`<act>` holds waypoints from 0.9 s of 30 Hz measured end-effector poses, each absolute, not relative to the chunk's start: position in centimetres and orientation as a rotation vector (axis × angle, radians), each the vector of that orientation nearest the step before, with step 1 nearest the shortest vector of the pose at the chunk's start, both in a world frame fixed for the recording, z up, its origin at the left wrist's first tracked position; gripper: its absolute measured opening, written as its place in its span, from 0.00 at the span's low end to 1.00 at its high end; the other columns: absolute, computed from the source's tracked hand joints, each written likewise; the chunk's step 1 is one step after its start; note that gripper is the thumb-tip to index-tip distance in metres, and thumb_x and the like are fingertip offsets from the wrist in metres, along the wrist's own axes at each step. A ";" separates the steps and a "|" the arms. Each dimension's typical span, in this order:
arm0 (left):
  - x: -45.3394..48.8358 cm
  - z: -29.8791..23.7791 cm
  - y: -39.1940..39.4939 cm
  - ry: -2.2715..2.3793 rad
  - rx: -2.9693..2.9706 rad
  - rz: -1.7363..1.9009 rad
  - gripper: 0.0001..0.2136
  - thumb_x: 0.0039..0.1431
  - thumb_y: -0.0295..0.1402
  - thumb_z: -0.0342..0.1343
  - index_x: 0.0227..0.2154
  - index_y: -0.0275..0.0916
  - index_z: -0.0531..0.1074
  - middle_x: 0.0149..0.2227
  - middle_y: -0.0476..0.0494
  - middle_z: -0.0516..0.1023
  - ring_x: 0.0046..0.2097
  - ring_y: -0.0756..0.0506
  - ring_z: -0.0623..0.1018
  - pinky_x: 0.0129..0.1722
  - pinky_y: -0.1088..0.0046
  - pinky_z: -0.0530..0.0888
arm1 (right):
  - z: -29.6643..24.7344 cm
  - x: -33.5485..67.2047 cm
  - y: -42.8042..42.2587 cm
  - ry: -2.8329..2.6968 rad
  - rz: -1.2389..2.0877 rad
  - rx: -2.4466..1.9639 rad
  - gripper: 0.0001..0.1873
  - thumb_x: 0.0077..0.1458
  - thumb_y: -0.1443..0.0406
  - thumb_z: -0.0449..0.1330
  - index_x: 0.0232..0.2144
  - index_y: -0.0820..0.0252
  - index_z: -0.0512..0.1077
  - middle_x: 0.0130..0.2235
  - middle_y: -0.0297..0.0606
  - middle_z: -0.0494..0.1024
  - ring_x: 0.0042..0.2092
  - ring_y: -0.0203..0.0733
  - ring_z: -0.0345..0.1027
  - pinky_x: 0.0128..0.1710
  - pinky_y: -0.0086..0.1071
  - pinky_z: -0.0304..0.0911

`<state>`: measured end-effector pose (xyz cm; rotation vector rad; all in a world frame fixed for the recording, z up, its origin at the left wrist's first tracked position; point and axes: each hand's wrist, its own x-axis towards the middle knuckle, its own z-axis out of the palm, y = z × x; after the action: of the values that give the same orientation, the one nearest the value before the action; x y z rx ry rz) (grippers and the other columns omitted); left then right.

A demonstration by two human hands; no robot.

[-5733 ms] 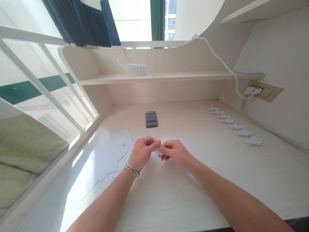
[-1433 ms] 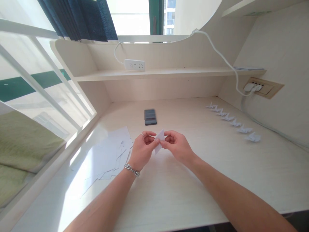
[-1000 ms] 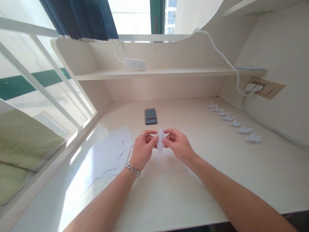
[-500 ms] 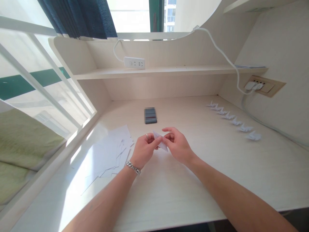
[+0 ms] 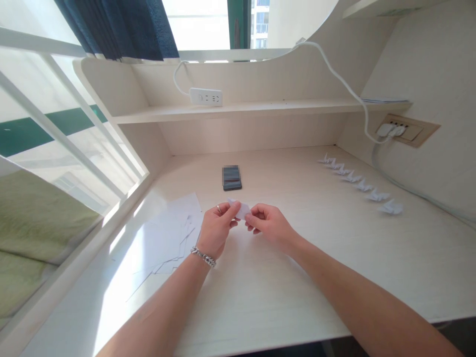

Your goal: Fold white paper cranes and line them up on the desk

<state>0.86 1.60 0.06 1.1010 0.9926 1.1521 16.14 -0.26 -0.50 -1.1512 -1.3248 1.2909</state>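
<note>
A small piece of folded white paper is held between my two hands above the desk. My left hand, with a ring and a chain bracelet, pinches its left part between thumb and fingers. At its lower right corner, the thumb and fingers of my right hand close on it. Part of the paper is hidden behind my fingers. Loose white sheets lie overlapping to the left of my left hand. Several folded paper cranes stand in a slanting row at the right.
A dark phone-like object, partly pixelated, lies beyond my hands. On the shelf sits a white power strip. A white cable runs to the wall socket. White rails border the desk's left side.
The folded paper has turned between my hands and moved slightly left and up. My right index finger, raised before, has come down and curled in toward the paper.
</note>
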 end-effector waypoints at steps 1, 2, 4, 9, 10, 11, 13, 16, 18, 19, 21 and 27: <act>0.9 0.0 1.6 0.992 1.110 1.154 0.16 0.50 0.44 0.65 0.22 0.36 0.72 0.26 0.48 0.73 0.30 0.51 0.71 0.33 0.73 0.70 | -0.6 16.1 -0.3 -1.318 1.288 -1.143 0.14 0.52 0.55 0.63 0.28 0.60 0.70 0.29 0.35 0.76 0.32 0.37 0.70 0.33 0.33 0.65; 0.9 0.0 1.5 0.998 1.127 1.147 0.16 0.49 0.44 0.65 0.21 0.36 0.71 0.25 0.48 0.72 0.29 0.51 0.71 0.33 0.73 0.69 | -0.6 16.1 -0.3 -1.311 1.282 -1.131 0.15 0.52 0.54 0.63 0.28 0.60 0.69 0.28 0.35 0.76 0.32 0.38 0.70 0.33 0.33 0.65; 1.0 0.0 1.5 1.025 1.171 1.134 0.16 0.48 0.43 0.66 0.20 0.35 0.71 0.23 0.49 0.71 0.28 0.51 0.70 0.32 0.73 0.68 | -0.7 16.2 -0.3 -1.303 1.259 -1.117 0.16 0.52 0.53 0.62 0.27 0.60 0.69 0.26 0.34 0.74 0.30 0.37 0.69 0.33 0.33 0.65; 0.6 0.1 1.8 1.091 1.216 1.186 0.16 0.46 0.43 0.67 0.21 0.36 0.72 0.22 0.49 0.72 0.27 0.51 0.70 0.30 0.74 0.67 | -0.9 16.5 -0.2 -1.324 1.226 -1.137 0.16 0.51 0.53 0.63 0.25 0.59 0.68 0.24 0.33 0.73 0.27 0.36 0.66 0.31 0.33 0.62; 0.5 0.1 1.9 1.098 1.208 1.195 0.15 0.46 0.44 0.67 0.22 0.36 0.73 0.22 0.48 0.72 0.27 0.51 0.70 0.31 0.73 0.68 | -0.8 16.5 -0.2 -1.327 1.228 -1.130 0.16 0.51 0.53 0.63 0.25 0.59 0.68 0.24 0.33 0.73 0.27 0.36 0.65 0.31 0.33 0.62; 0.5 0.2 1.9 1.099 1.198 1.202 0.15 0.47 0.44 0.67 0.24 0.35 0.75 0.23 0.48 0.73 0.28 0.50 0.71 0.32 0.73 0.69 | -0.8 16.6 -0.1 -1.327 1.229 -1.122 0.16 0.51 0.54 0.63 0.25 0.59 0.68 0.24 0.33 0.73 0.27 0.36 0.65 0.30 0.33 0.62; 0.4 0.3 2.1 1.088 1.172 1.217 0.15 0.47 0.44 0.66 0.26 0.35 0.76 0.24 0.47 0.74 0.29 0.50 0.71 0.33 0.72 0.70 | -0.7 16.6 0.0 -1.319 1.230 -1.111 0.16 0.51 0.54 0.63 0.25 0.59 0.68 0.24 0.33 0.73 0.26 0.36 0.65 0.30 0.33 0.62; 0.5 0.4 2.1 1.073 1.145 1.233 0.16 0.47 0.45 0.66 0.26 0.35 0.77 0.25 0.46 0.75 0.29 0.50 0.73 0.33 0.72 0.71 | -0.6 16.6 0.0 -1.298 1.237 -1.110 0.16 0.50 0.53 0.63 0.25 0.59 0.68 0.24 0.32 0.72 0.26 0.36 0.64 0.30 0.33 0.61; 0.6 0.5 2.0 1.074 1.151 1.222 0.16 0.47 0.46 0.65 0.27 0.35 0.77 0.25 0.46 0.75 0.29 0.49 0.73 0.33 0.72 0.72 | -0.6 16.7 0.0 -1.313 1.225 -1.124 0.16 0.51 0.53 0.62 0.25 0.59 0.69 0.24 0.32 0.72 0.26 0.36 0.64 0.30 0.33 0.61; 0.7 0.5 2.0 1.079 1.166 1.204 0.16 0.47 0.46 0.66 0.28 0.35 0.77 0.25 0.46 0.76 0.29 0.49 0.74 0.33 0.72 0.72 | -0.6 16.7 0.0 -1.333 1.209 -1.137 0.15 0.52 0.53 0.61 0.25 0.59 0.69 0.24 0.32 0.72 0.26 0.36 0.64 0.30 0.33 0.61; 0.7 0.4 1.8 1.104 1.221 1.146 0.16 0.44 0.44 0.68 0.29 0.35 0.78 0.25 0.45 0.76 0.29 0.49 0.74 0.33 0.72 0.72 | -0.7 16.9 0.0 -1.393 1.166 -1.174 0.15 0.53 0.54 0.61 0.25 0.59 0.69 0.24 0.32 0.72 0.27 0.36 0.64 0.30 0.33 0.60; 0.4 0.3 1.8 1.021 1.181 1.086 0.15 0.47 0.43 0.67 0.30 0.34 0.78 0.29 0.43 0.78 0.32 0.48 0.75 0.35 0.71 0.72 | -0.7 16.9 0.2 -1.318 1.263 -1.124 0.19 0.49 0.50 0.64 0.26 0.60 0.71 0.25 0.35 0.74 0.29 0.37 0.67 0.33 0.34 0.65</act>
<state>0.44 1.76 0.29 1.1814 1.0207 1.0859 16.87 0.23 -0.68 -1.1243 -1.3180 1.2632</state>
